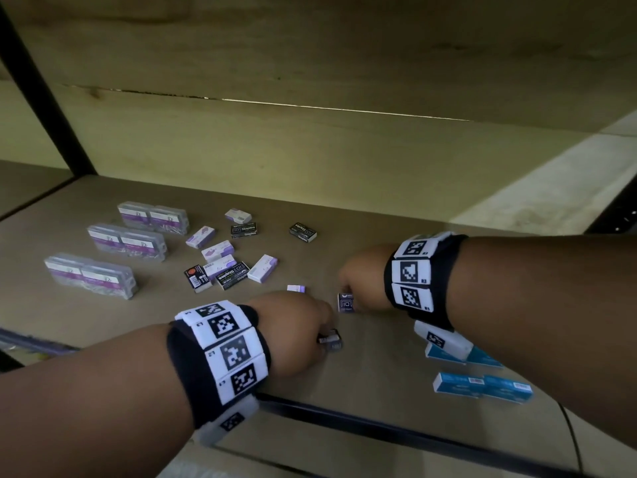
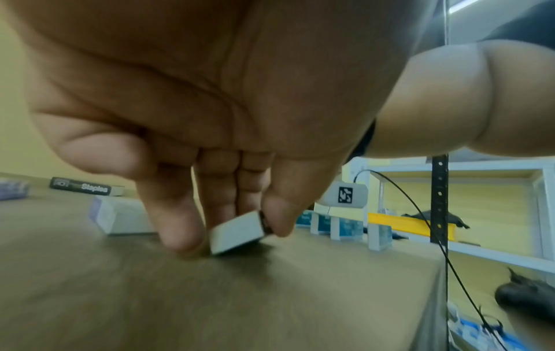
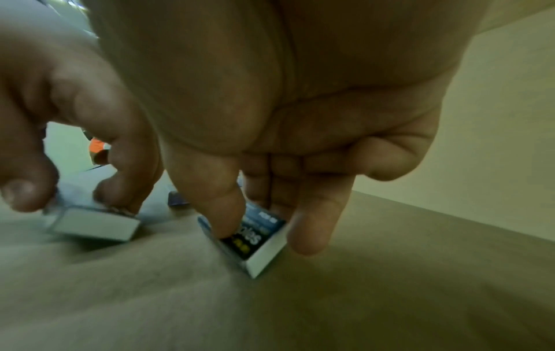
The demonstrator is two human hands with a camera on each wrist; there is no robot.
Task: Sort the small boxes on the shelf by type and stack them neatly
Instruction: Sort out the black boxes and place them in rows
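My left hand (image 1: 322,334) pinches a small staples box (image 2: 237,231) between thumb and fingers, white end facing the wrist camera, tilted with its lower edge on the shelf board (image 1: 379,367). My right hand (image 1: 347,294) grips a dark staples box (image 3: 255,237) between thumb and fingers, tilted with one corner on the board. The two hands are close together near the shelf's front. Behind them lie loose black staples boxes (image 1: 302,231) and purple-and-white boxes (image 1: 262,268), mixed and unstacked. One small purple-and-white box (image 1: 295,288) lies just beyond my left hand.
Clear plastic cases (image 1: 127,241) stand in three rows at the left. Blue boxes (image 1: 482,388) lie in rows at the front right, under my right forearm. A black frame bar (image 1: 379,422) runs along the shelf's front edge. The wooden back wall (image 1: 310,150) closes the rear.
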